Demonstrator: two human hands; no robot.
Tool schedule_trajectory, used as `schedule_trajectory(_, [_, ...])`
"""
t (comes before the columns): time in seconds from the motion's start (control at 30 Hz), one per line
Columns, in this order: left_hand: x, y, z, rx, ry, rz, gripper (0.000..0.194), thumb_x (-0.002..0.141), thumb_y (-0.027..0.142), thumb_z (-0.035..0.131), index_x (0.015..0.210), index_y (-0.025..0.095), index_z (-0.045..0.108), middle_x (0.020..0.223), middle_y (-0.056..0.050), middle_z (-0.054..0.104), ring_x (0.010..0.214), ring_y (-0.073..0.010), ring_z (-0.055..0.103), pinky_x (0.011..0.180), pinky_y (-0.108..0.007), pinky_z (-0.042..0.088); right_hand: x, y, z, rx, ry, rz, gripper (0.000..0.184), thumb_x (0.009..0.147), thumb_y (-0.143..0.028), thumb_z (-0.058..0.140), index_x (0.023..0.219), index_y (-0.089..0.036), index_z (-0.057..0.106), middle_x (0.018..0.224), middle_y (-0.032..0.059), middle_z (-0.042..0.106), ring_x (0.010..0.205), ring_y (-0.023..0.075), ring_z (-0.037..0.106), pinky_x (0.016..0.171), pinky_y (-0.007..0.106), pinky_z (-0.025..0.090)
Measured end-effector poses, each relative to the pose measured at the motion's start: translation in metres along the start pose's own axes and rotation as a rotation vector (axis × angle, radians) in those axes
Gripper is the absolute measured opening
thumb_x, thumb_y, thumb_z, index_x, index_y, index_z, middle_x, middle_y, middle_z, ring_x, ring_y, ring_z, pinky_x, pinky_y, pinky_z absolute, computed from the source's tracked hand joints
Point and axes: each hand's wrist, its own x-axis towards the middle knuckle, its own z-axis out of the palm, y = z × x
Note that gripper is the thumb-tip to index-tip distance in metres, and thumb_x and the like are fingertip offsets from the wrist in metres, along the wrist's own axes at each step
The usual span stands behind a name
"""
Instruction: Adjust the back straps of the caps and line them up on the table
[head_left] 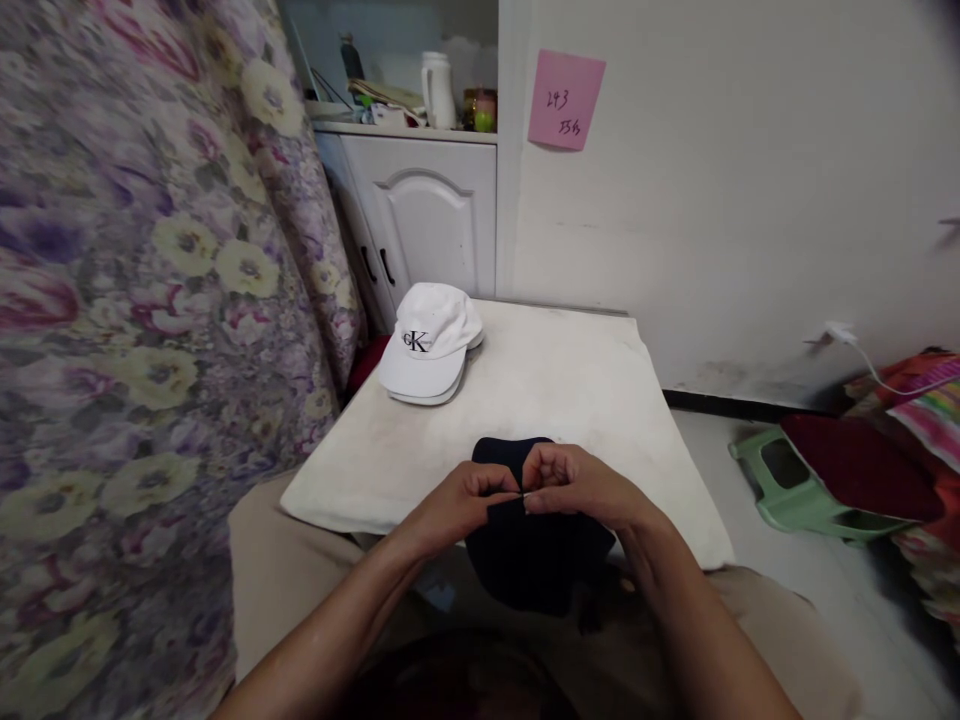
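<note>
A dark navy cap hangs over the near edge of the table, its curved brim lying on the tabletop. My left hand pinches at the cap's middle with thumb and forefinger. Touching almost the same spot, my right hand is closed in a pinch too, its fingertips nearly meeting the left ones. A tiny pale bit shows between the fingertips; what it is cannot be made out. Farther back on the left, a white cap with black letters rests on top of at least one other cap.
The table has a pale cover and stands against the wall. A floral curtain hangs on the left. Behind are a white cabinet and a shelf with a white jug. A green stool stands at right.
</note>
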Motion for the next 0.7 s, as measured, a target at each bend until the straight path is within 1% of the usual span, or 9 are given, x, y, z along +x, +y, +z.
schedule_trajectory(0.13, [-0.0013,0.0012,0.0006,-0.014,-0.041,-0.027,0.022,0.081,0.034,0.06,0.068,0.017,0.055,0.056,0.006,0.039,0.051,-0.0087,0.03,0.047,-0.023,0.018,0.0004,0.0021,-0.0004,-0.021,0.016,0.002,0.024,0.07,-0.025,0.082,0.083,-0.017,0.063,0.066,-0.0059,0.056,0.058,0.0077,0.046,0.055,0.022,0.034])
schedule_trajectory(0.23, [-0.0023,0.0022,-0.0009,-0.027,-0.052,0.026,0.027,0.085,0.035,0.056,0.066,0.016,0.055,0.057,0.005,0.039,0.053,-0.0097,0.031,0.049,-0.024,0.021,-0.0005,0.0019,-0.0007,-0.02,0.006,-0.012,0.023,0.071,-0.025,0.082,0.083,-0.018,0.063,0.068,-0.0051,0.058,0.06,0.0085,0.049,0.058,0.023,0.036])
schedule_trajectory(0.33, [-0.0028,0.0031,-0.0038,0.002,-0.01,0.105,0.032,0.089,0.034,0.048,0.066,0.016,0.062,0.061,0.002,0.049,0.061,-0.0124,0.042,0.058,-0.025,0.03,-0.0021,0.0005,-0.0022,-0.003,-0.004,-0.018,0.022,0.071,-0.024,0.081,0.083,-0.018,0.063,0.069,-0.0049,0.058,0.061,0.009,0.05,0.06,0.023,0.038])
schedule_trajectory(0.4, [-0.003,0.0037,-0.0058,0.016,0.024,0.103,0.038,0.092,0.034,0.043,0.07,0.016,0.068,0.065,0.0,0.057,0.065,-0.0141,0.047,0.063,-0.026,0.035,-0.0027,-0.0003,-0.004,-0.01,0.007,-0.019,0.02,0.071,-0.022,0.079,0.082,-0.018,0.063,0.07,-0.0046,0.058,0.062,0.009,0.051,0.06,0.023,0.038])
schedule_trajectory(0.47, [-0.0034,0.0043,-0.0074,0.012,0.038,0.094,0.042,0.094,0.036,0.04,0.073,0.016,0.071,0.067,-0.001,0.062,0.066,-0.0151,0.05,0.066,-0.027,0.037,-0.0026,-0.0005,-0.006,-0.026,0.024,-0.017,0.019,0.071,-0.02,0.078,0.082,-0.018,0.063,0.071,-0.0043,0.058,0.062,0.0089,0.05,0.06,0.023,0.037])
schedule_trajectory(0.57, [-0.004,0.0044,-0.0086,-0.011,0.035,0.096,0.044,0.095,0.041,0.042,0.073,0.016,0.072,0.066,-0.002,0.064,0.066,-0.0161,0.052,0.067,-0.028,0.038,-0.0012,0.0002,-0.008,-0.031,0.035,-0.002,0.019,0.07,-0.02,0.078,0.081,-0.018,0.062,0.07,-0.0042,0.058,0.06,0.0087,0.049,0.058,0.023,0.036])
schedule_trajectory(0.7, [-0.0048,0.0034,-0.0088,-0.034,0.049,0.075,0.047,0.096,0.044,0.043,0.071,0.016,0.071,0.065,-0.002,0.063,0.064,-0.0156,0.052,0.066,-0.028,0.039,0.0006,0.002,-0.0086,-0.034,0.029,0.016,0.02,0.07,-0.021,0.078,0.08,-0.018,0.061,0.067,-0.0043,0.056,0.058,0.0082,0.047,0.055,0.022,0.033])
